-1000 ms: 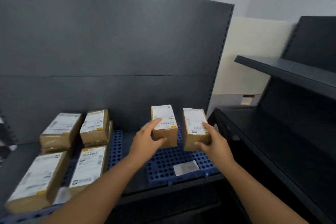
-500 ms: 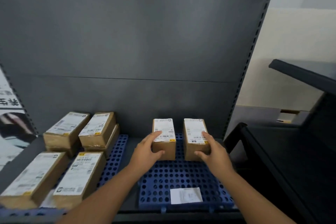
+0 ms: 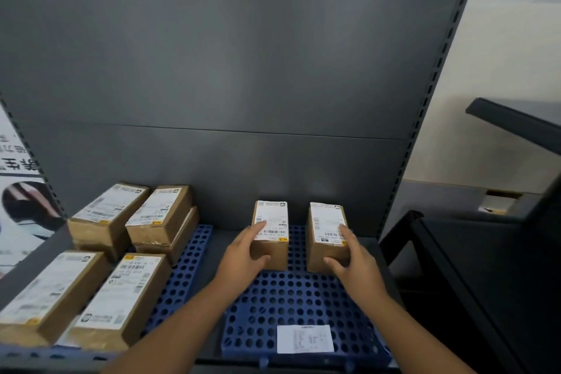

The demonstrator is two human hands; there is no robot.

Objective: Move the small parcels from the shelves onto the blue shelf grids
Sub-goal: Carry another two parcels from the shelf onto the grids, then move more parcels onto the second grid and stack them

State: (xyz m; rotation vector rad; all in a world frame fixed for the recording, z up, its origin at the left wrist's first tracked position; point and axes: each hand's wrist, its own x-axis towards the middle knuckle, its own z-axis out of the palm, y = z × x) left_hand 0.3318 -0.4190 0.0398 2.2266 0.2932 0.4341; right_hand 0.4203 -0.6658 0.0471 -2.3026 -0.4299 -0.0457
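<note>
Two small brown parcels with white labels stand side by side at the back of the right blue shelf grid. My left hand grips the left parcel from its left side, thumb on the front face. My right hand grips the right parcel from its right side. Both parcels rest on the grid, close to the grey back panel. Several more labelled parcels lie on the left blue grid.
A loose white label lies near the front edge of the right grid. A dark empty shelf unit stands to the right. A poster shows past the rack's left upright.
The parcels have come down onto the grid and moved back toward the panel, with both hands still on them. The camera view has swung left and lower.
</note>
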